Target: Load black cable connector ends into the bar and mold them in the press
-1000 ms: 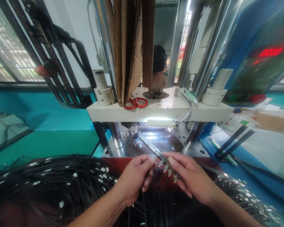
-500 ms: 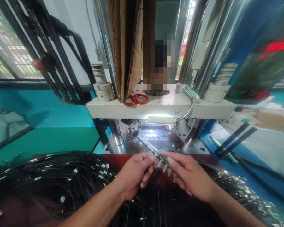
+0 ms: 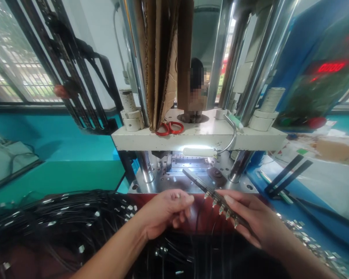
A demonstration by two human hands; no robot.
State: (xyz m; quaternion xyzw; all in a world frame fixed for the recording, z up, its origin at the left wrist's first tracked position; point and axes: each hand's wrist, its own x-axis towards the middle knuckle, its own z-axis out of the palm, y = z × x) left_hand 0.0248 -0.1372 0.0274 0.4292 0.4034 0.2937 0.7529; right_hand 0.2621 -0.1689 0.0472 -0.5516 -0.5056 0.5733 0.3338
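Observation:
My right hand (image 3: pixel 251 213) grips a long, narrow metal bar (image 3: pixel 211 190), its fingers closed around the near end. The bar slants up and left, and several small metal connectors (image 3: pixel 221 209) stick out along its lower edge. Left of the bar and apart from it, my left hand (image 3: pixel 170 211) is curled with thumb and fingers together. A tiny pale bit shows at its curled fingers; what they hold is not clear. Thin black cables (image 3: pixel 75 217) with silvery plug ends lie heaped below and left of my left hand.
A press stands ahead, with a white plate (image 3: pixel 163 144), steel columns and a lit lamp (image 3: pixel 199 152) over its metal bed (image 3: pixel 180 182). Red-handled scissors (image 3: pixel 171 128) lie on the plate beside cardboard (image 3: pixel 159 69). More plug ends (image 3: pixel 311 236) lie at right. A person is partly visible behind.
My right hand has moved right with the bar, away from my left hand. More connectors now show along the bar. My left hand stays nearly in place, and the view has shifted slightly.

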